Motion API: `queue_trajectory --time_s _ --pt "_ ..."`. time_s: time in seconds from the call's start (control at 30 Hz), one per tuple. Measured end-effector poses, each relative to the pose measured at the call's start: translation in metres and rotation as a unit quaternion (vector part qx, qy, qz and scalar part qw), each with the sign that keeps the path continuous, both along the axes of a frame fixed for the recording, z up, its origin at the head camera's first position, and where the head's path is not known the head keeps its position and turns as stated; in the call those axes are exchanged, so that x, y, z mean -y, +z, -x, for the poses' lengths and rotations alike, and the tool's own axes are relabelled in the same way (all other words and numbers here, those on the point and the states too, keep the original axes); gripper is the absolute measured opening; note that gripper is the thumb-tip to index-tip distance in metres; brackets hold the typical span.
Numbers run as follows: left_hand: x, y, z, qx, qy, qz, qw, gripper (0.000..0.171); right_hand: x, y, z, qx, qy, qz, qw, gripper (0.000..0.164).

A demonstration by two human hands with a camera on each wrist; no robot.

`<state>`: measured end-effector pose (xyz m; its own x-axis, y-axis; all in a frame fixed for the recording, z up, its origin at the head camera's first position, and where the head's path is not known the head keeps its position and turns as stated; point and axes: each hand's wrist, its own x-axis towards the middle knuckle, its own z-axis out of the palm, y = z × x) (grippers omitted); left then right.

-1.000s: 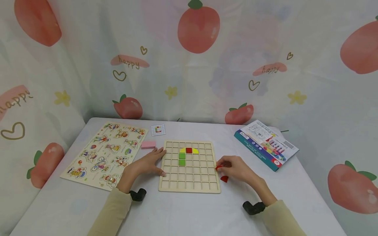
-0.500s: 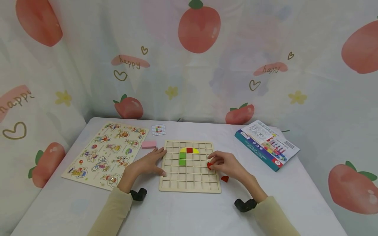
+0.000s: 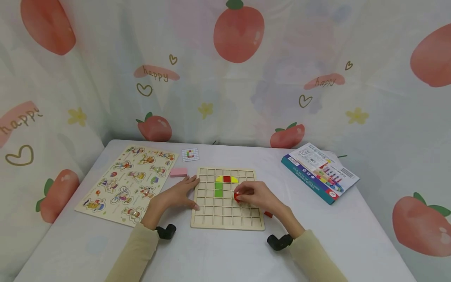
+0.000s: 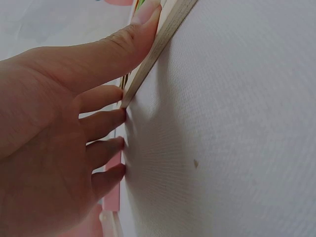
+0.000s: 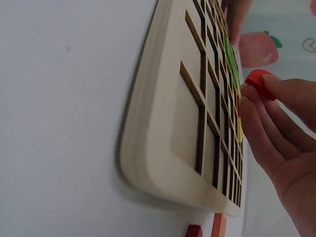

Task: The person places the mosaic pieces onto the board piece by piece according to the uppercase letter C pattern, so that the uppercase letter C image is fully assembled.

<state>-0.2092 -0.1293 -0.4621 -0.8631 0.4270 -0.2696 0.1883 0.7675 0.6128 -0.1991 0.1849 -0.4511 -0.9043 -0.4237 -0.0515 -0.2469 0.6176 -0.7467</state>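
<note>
A wooden grid board (image 3: 211, 221) lies on the table. My left hand (image 3: 176, 193) rests at its left side, fingers straight, with the thumb touching the rim (image 4: 170, 27) in the left wrist view. Above the board's right half, my right hand (image 3: 260, 194) pinches a small red piece (image 5: 260, 83) with a curved side between thumb and fingers. Set in the grid are a red square tile (image 3: 227, 179), a yellow rounded tile (image 3: 234, 180) and another on its other side, and two green squares (image 3: 219, 189) below the left one.
Beside the board's right edge lies a loose red piece (image 3: 268, 214), partly behind the right wrist. A pattern card (image 3: 190, 154) and a pink block (image 3: 178, 172) sit behind left. A picture puzzle board (image 3: 119, 192) is at left, a teal-edged box (image 3: 310, 178) at right.
My right hand has moved left from beside the board to over its grid, carrying the red piece. My left hand stays at the left edge.
</note>
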Motion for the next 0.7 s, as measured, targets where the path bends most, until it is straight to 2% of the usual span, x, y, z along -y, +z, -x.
queue_trajectory --time_s 0.37,0.7 --pt "0.001 -0.008 0.005 -0.002 0.006 0.006 1.0000 0.105 0.030 -0.001 0.003 -0.013 0.015 0.005 1.000 0.010" --pt "0.001 -0.006 0.003 0.000 0.006 0.004 1.0000 0.102 0.049 -0.004 0.005 -0.016 0.008 -0.019 1.000 0.009"
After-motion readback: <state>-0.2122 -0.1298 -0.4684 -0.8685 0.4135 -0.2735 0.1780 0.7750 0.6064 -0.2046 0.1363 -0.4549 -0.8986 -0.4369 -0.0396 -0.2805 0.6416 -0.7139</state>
